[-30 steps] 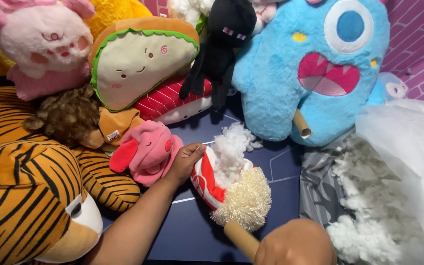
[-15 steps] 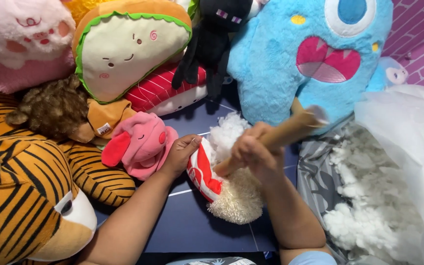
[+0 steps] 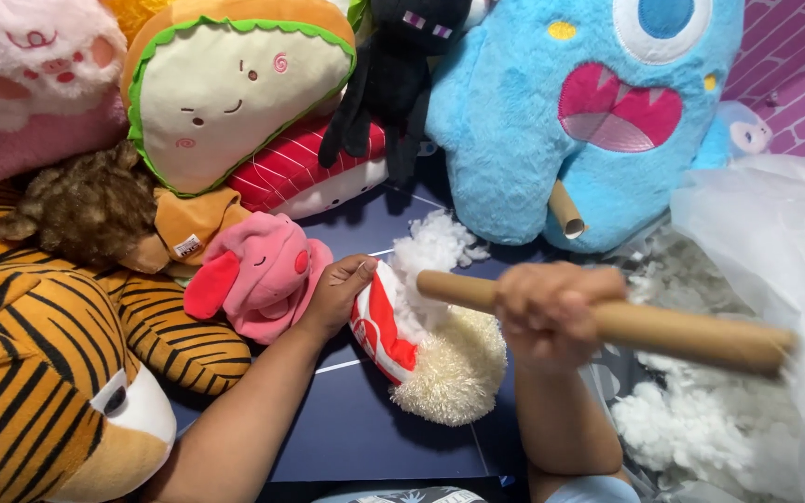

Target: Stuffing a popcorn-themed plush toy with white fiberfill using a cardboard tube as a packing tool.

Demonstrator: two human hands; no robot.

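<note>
The left hand (image 3: pixel 339 291) grips the red-and-white opening of a small plush toy (image 3: pixel 440 359) lying on the dark blue table (image 3: pixel 347 438), white stuffing (image 3: pixel 430 247) spilling from it. The right hand (image 3: pixel 556 307) is closed around a cardboard tube (image 3: pixel 663 328) held across, just above the toy. Plush animals crowd left and back; loose stuffing and a plastic bag (image 3: pixel 775 242) fill the right.

Cardboard tube (image 3: pixel 607 321) in right hand (image 3: pixel 552 312)

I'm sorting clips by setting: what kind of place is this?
Probably a home craft corner for stuffing plush toys. Finished soft toys, such as a big blue furry monster, crowd a dark blue mat, loose white fibre stuffing lies heaped beside it, and a pink brick-pattern wall stands behind.
</note>
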